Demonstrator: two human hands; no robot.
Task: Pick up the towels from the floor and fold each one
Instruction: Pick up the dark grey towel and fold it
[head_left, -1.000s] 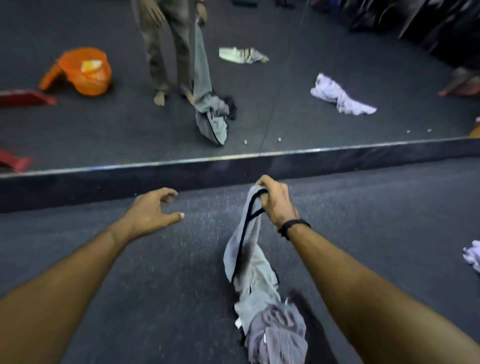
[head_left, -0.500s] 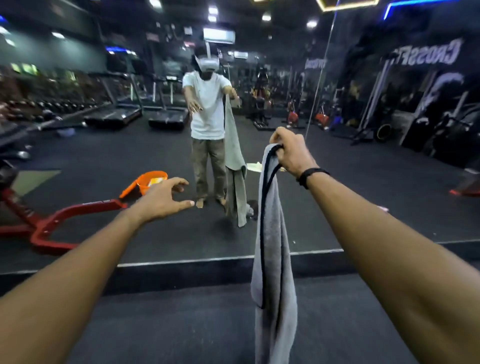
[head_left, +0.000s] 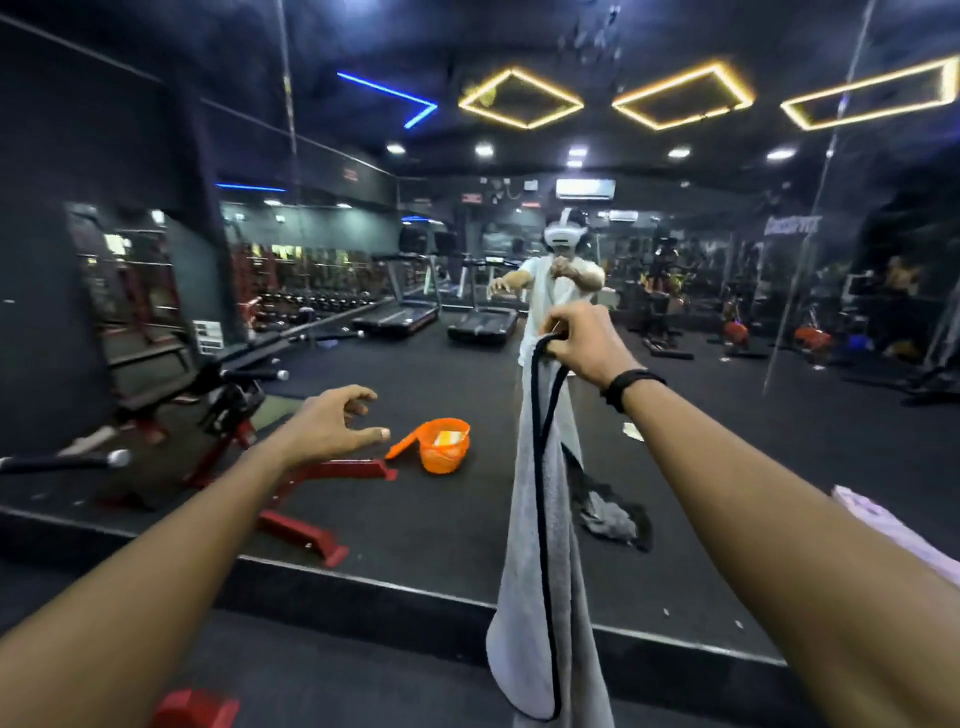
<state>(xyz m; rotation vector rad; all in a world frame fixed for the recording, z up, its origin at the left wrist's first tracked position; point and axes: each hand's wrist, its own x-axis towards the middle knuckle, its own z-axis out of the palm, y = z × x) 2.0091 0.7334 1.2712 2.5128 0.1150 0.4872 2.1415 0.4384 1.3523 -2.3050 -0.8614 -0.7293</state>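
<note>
Before mirror: towel (head_left: 540, 571) lifted, hanging unfolded, corner pinched in right hand (head_left: 584, 343); left hand (head_left: 332, 423) open, empty. Folding not begun; another towel (head_left: 883, 525) floored.

We list: orange basket (head_left: 444, 446) at 9 o'clock of centre, red bench frame (head_left: 306, 499) at 8 o'clock, treadmills (head_left: 397, 317) at 11 o'clock, yellow ceiling lights (head_left: 519, 98) at 12 o'clock.

A gym: treadmills (head_left: 397, 317) and a dumbbell rack (head_left: 317, 301) beyond the fingers (head_left: 363, 402), a red bench (head_left: 291, 499) below them.
</note>
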